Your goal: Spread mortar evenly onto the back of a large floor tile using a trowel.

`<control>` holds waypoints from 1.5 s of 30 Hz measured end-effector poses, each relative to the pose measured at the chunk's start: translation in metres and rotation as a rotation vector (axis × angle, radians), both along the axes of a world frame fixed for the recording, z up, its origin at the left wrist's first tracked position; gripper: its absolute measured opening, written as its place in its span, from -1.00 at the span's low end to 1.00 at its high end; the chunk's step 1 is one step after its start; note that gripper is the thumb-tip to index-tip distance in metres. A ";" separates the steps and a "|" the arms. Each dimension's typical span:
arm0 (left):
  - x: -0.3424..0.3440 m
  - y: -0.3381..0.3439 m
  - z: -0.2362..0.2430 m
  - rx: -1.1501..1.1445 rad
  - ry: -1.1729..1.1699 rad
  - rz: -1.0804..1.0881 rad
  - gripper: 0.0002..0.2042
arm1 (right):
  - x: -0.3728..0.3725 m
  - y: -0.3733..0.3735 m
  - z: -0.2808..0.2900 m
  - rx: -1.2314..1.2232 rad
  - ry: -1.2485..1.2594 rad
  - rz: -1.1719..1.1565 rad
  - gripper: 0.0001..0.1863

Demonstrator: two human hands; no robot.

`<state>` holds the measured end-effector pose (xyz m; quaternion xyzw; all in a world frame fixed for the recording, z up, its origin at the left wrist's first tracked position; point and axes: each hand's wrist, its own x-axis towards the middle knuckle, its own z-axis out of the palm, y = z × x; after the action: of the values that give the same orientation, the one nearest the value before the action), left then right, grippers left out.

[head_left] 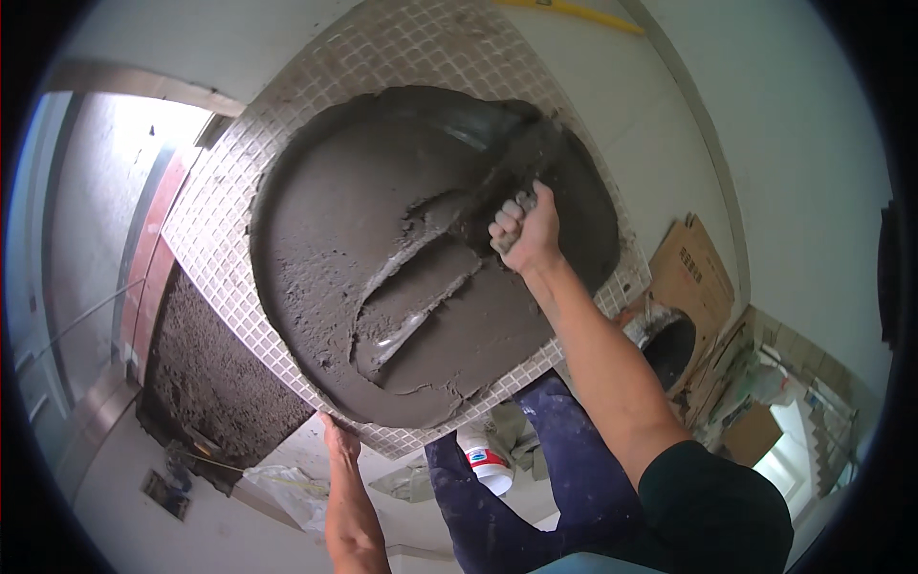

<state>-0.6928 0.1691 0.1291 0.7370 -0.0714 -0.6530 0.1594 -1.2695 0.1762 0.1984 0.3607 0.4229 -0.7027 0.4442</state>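
A large tile (229,258) with a raised grid on its back fills the middle of the view. Thick grey mortar (325,220) covers most of it, with smooth swept areas, rough patches and two long ridges near the centre. My right hand (526,228) is closed in a fist, smeared with mortar, over the right part of the layer. It grips what looks like a trowel (516,158), whose mortar-coated blade blends into the grey and is partly blurred. At the tile's lower left edge, my left hand (340,438) holds on, its fingers partly hidden.
A rough bed of mortar (215,368) lies on the floor at left, beside a doorway with a reddish sill (153,239). A white bucket (491,471) stands between my legs. At right are a dark bucket (669,346) and cardboard (698,263). A yellow strip-shaped tool (579,12) lies beyond the tile.
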 end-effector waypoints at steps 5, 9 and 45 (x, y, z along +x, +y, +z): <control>0.016 0.001 0.000 -0.016 0.069 -0.053 -0.30 | -0.012 -0.098 -0.002 0.013 0.020 0.188 -0.59; 0.003 -0.001 0.000 0.002 0.020 -0.071 -0.31 | 0.002 -0.151 -0.001 0.016 0.056 0.496 -0.60; 0.018 -0.005 0.000 0.098 0.130 -0.239 -0.21 | 0.105 -0.056 0.011 0.309 0.239 0.820 -0.61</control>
<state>-0.6746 0.1636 0.1289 0.6862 -0.1163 -0.7165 0.0485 -1.1646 0.1201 0.2097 0.1418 0.6790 -0.4338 0.5750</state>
